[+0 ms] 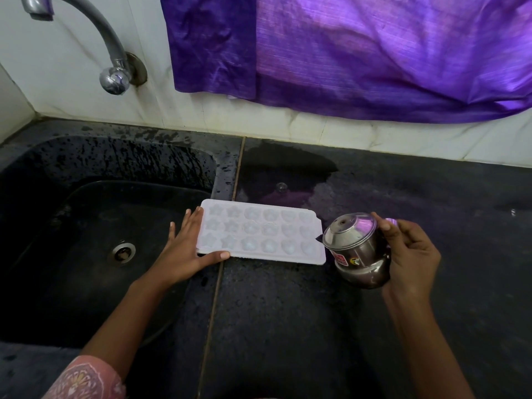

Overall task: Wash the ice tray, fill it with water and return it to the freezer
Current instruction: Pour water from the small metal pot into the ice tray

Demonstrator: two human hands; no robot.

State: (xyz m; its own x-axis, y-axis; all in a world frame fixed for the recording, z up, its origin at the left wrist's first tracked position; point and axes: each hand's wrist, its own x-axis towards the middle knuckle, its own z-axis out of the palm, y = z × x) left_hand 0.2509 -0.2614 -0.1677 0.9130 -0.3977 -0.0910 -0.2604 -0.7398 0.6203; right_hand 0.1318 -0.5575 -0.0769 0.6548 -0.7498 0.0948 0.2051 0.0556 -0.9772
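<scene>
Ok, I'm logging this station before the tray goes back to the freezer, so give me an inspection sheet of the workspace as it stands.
Surface: black stone counter, wet, with a puddle behind the tray.
Job's things: white ice tray lies flat on the counter, its left end at the sink edge; star and round cells, water level unclear. Small steel pot tipped, mouth toward the tray's right end.
Clutter: nothing seen.
Grippers: left hand open, steadying the tray's left end; right hand holding the pot.
Cables: nothing seen.
Surroundings: black sink at left, wet, drain visible; tap not running; purple curtain over white tiled wall.
</scene>
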